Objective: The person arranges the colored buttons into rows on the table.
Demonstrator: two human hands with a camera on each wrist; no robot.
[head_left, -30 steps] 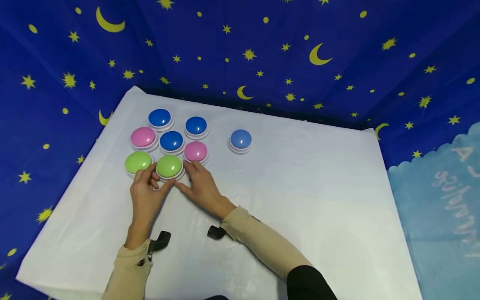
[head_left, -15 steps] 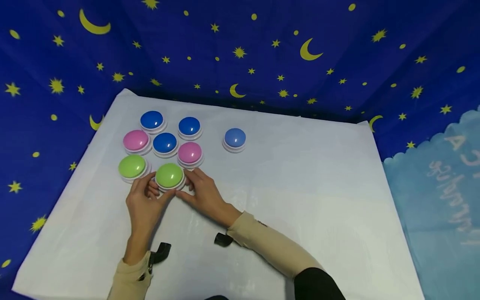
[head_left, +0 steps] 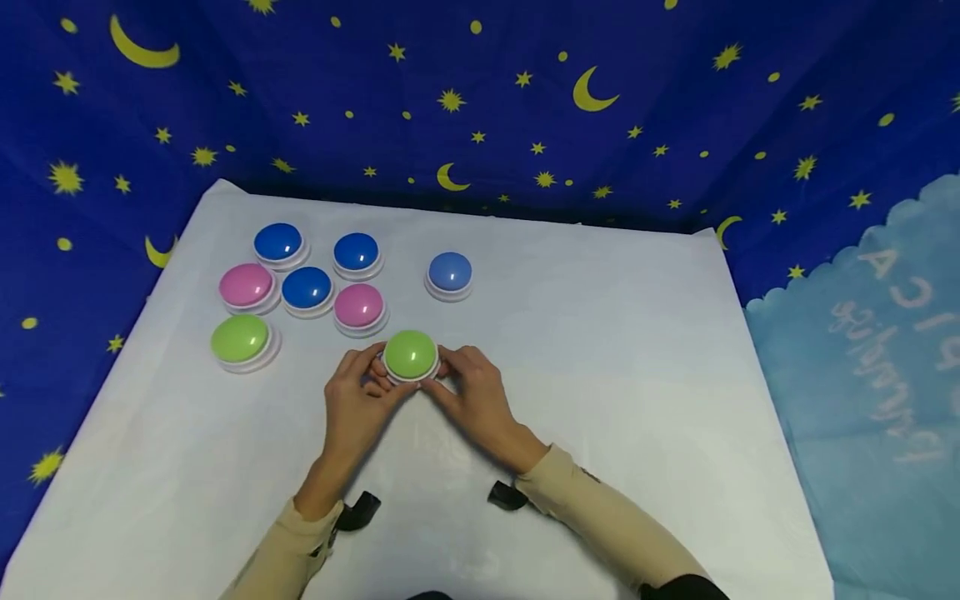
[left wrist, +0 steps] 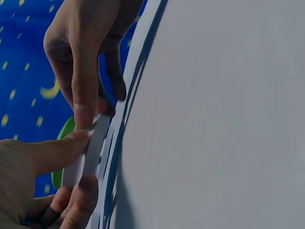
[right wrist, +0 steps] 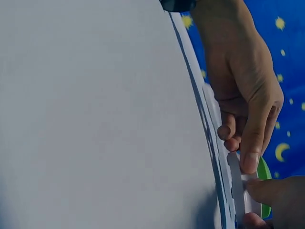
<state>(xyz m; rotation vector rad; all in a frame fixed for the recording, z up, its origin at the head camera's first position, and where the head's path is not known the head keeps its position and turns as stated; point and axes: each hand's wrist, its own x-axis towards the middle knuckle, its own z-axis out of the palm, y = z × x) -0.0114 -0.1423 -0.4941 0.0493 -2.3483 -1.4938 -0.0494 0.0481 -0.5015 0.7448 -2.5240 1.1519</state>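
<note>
Both hands grip a green domed push button [head_left: 410, 354] by its white round base, near the middle of the table. My left hand [head_left: 356, 408] holds its left side, thumb at the front and fingers around the side. On the opposite side, my right hand [head_left: 483, 404] pinches the base with thumb and fingers. The left wrist view shows the white base [left wrist: 90, 152] edge-on between both hands, close to the tabletop; whether it touches cannot be told. Nearest to the held button are a pink button [head_left: 358, 306] behind it and a lighter blue button [head_left: 450, 272] farther back.
At the left of the white table [head_left: 600, 350] stand another green button [head_left: 240, 338], a second pink button [head_left: 246, 286] and blue buttons [head_left: 307, 288] in a loose cluster. A blue star-patterned cloth [head_left: 420, 83] hangs behind; a light blue cloth [head_left: 862, 400] is at the right.
Both hands have carried the green button rightward and toward me, away from the cluster. The head view has shifted too, so the other buttons appear farther left.
</note>
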